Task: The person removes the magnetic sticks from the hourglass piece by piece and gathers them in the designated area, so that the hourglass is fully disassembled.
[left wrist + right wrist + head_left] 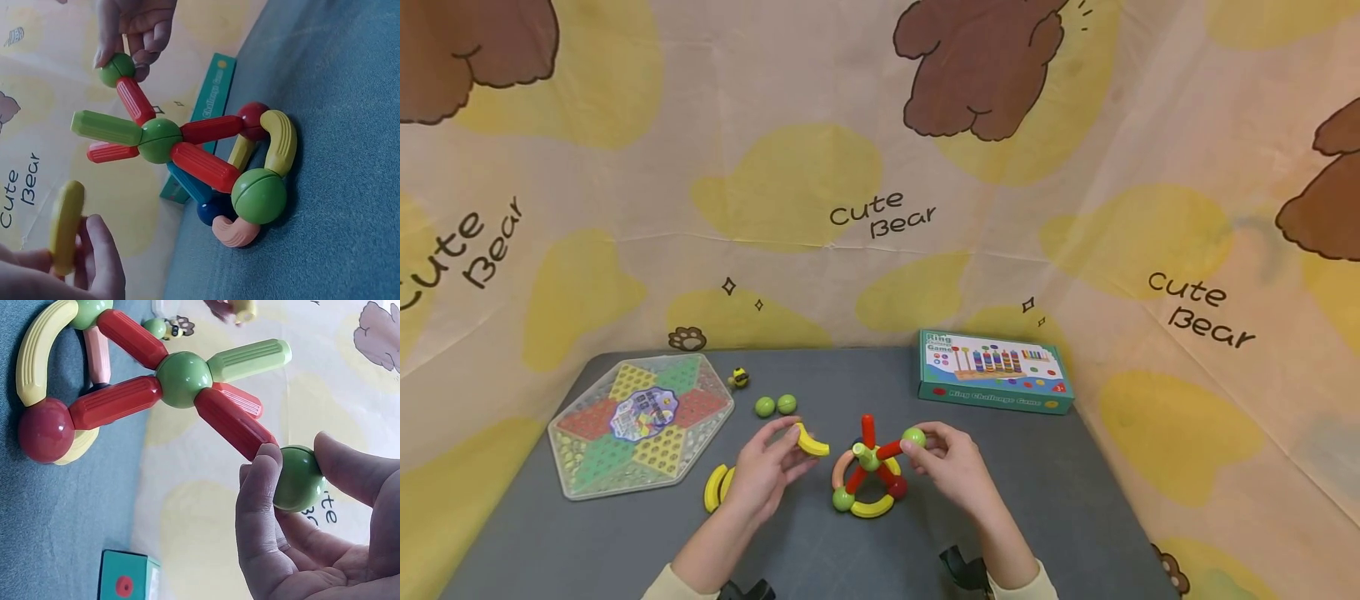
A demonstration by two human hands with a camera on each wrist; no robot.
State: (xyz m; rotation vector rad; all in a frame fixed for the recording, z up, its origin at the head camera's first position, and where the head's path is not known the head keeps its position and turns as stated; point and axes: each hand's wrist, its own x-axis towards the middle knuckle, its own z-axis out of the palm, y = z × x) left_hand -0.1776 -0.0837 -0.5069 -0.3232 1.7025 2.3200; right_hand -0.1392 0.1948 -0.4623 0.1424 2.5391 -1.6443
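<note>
A magnetic stick-and-ball structure (867, 457) stands mid-table. Its base joins curved yellow and pink pieces with balls, and rods rise to a central green ball (160, 140). From that ball a light green rod (250, 360) and red rods point outward. My right hand (953, 467) pinches a green ball (300, 479) between thumb and fingers, at the end of one red rod (236, 424). To the structure's left, my left hand (767, 467) holds a curved yellow stick (67, 226) by one end, apart from the structure.
Two loose green balls (776, 406) and a small bee figure (739, 378) lie behind my left hand. Curved yellow sticks (715, 488) lie beside my left wrist. A hexagonal board game case (711, 450) is at left, a green game box (996, 400) at back right.
</note>
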